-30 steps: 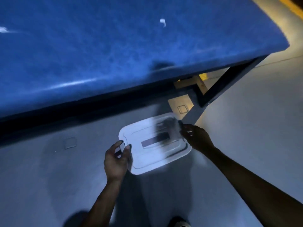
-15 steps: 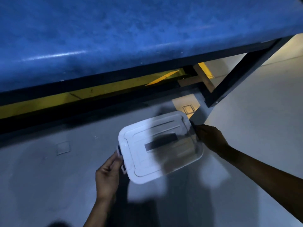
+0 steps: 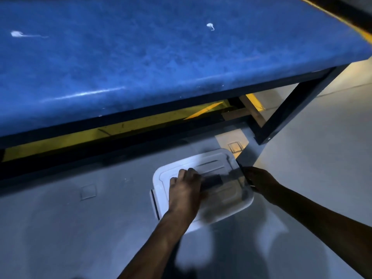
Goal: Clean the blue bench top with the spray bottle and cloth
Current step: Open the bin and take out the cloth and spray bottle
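The blue bench top [image 3: 161, 57] fills the upper view, with a white smear [image 3: 210, 26] at the right and another white smear [image 3: 16, 34] at the far left. Below it on the grey floor sits a white plastic box [image 3: 225, 210] with its lid on. My left hand [image 3: 184, 190] lies on the lid, its fingers curled at the dark handle [image 3: 212, 180] in the middle. At the box's right end, my right hand [image 3: 259, 181] grips the latch. No spray bottle or cloth is in view.
The bench's dark metal leg [image 3: 298, 101] slants down to the floor right of the box. A yellow floor stripe [image 3: 60, 137] shows under the bench frame. The box's left latch [image 3: 154, 202] hangs free. Grey floor [image 3: 70, 228] spreads left of the box.
My left hand has left the box's left latch and moved onto the lid at the handle. The right hand stays at the right latch. The view has tilted up over the bench top.
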Available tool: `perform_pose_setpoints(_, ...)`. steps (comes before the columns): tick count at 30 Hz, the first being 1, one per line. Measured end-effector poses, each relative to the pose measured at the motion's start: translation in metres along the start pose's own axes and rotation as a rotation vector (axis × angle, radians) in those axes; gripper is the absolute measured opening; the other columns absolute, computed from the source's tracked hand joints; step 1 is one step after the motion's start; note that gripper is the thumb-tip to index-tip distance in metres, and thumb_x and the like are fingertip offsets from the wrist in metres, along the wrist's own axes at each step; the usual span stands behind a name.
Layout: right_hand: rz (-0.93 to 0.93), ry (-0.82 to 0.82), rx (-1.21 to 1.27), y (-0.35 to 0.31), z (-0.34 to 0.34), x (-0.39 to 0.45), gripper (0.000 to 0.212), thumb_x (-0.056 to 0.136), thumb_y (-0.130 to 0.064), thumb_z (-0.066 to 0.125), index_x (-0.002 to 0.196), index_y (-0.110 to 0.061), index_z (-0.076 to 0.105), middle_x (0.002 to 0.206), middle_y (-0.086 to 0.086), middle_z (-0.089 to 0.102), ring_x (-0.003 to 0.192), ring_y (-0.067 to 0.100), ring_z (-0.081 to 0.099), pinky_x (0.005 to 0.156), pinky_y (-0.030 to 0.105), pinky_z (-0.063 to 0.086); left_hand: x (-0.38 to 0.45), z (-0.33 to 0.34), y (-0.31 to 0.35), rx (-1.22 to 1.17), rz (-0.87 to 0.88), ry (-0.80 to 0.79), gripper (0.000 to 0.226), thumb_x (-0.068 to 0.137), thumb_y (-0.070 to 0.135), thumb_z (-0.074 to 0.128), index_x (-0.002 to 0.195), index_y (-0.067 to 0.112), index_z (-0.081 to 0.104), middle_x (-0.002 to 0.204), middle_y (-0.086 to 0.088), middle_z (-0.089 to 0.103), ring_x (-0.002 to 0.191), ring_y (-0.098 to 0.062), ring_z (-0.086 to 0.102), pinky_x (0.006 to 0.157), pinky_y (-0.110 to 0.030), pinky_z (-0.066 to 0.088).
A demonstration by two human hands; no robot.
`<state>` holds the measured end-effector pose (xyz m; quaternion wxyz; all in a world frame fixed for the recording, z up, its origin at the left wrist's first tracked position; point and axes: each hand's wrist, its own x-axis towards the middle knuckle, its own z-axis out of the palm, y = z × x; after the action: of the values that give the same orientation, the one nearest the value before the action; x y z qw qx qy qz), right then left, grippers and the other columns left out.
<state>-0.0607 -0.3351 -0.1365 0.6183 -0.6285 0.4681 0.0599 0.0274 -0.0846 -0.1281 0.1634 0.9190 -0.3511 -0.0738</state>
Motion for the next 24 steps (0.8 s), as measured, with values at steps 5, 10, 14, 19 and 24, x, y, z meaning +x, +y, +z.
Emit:
perform_pose_setpoints(5, -0.008, -0.052, 0.034, -0.003, -0.004, -0.004, 0.020, 0.099, -0.012, 0.060, 0.117, -0.006, 0.068, 0.113, 0.019, 0.069, 0.105, 0.033, 0.065, 0.079, 0.036, 0.054, 0.004, 0.003, 0.002, 0.071, 0.060, -0.027, 0.024, 0.086, 0.017, 0.067, 0.110, 0.013, 0.061, 0.109, -0.010, 0.059, 0.102, -0.036, 0.057, 0.078, -0.043, 0.043)
perform_pose_setpoints(10, -0.030, -0.141, 0.039, -0.001, -0.019, -0.005, 0.024, 0.103, -0.011, 0.053, 0.124, -0.009, 0.065, 0.122, 0.015, 0.070, 0.108, 0.029, 0.067, 0.077, 0.033, 0.058, -0.014, -0.019, -0.002, 0.061, 0.147, 0.073, 0.044, 0.064, 0.013, 0.085, 0.100, 0.020, 0.061, 0.095, -0.003, 0.059, 0.080, -0.029, 0.058, 0.058, -0.037, 0.048)
perform_pose_setpoints(14, -0.017, -0.163, 0.058, -0.002, -0.023, -0.007, 0.030, 0.102, -0.001, 0.051, 0.130, -0.005, 0.061, 0.125, 0.017, 0.067, 0.107, 0.027, 0.066, 0.067, 0.024, 0.061, -0.046, -0.068, -0.030, -0.116, 0.033, 0.258, 0.023, 0.096, 0.026, 0.062, 0.119, 0.024, 0.061, 0.111, 0.000, 0.060, 0.093, -0.027, 0.054, 0.079, -0.043, 0.047)
perform_pose_setpoints(19, 0.008, -0.140, 0.046, -0.010, -0.015, -0.007, 0.028, 0.101, -0.012, 0.056, 0.127, -0.004, 0.063, 0.126, 0.020, 0.064, 0.111, 0.031, 0.063, 0.083, 0.037, 0.053, -0.108, -0.104, -0.123, -0.359, -0.398, 0.496, 0.021, 0.094, 0.040, 0.066, 0.113, 0.031, 0.063, 0.106, 0.005, 0.063, 0.099, -0.026, 0.065, 0.089, -0.046, 0.053)
perform_pose_setpoints(24, 0.032, -0.111, 0.011, -0.009, -0.009, -0.004, 0.026, 0.101, -0.017, 0.058, 0.124, -0.007, 0.064, 0.125, 0.016, 0.066, 0.112, 0.030, 0.063, 0.082, 0.036, 0.052, -0.166, -0.085, -0.211, -0.310, -0.759, 0.488, 0.038, 0.085, 0.061, 0.058, 0.099, 0.027, 0.067, 0.077, 0.005, 0.070, 0.075, -0.024, 0.071, 0.070, -0.042, 0.058)
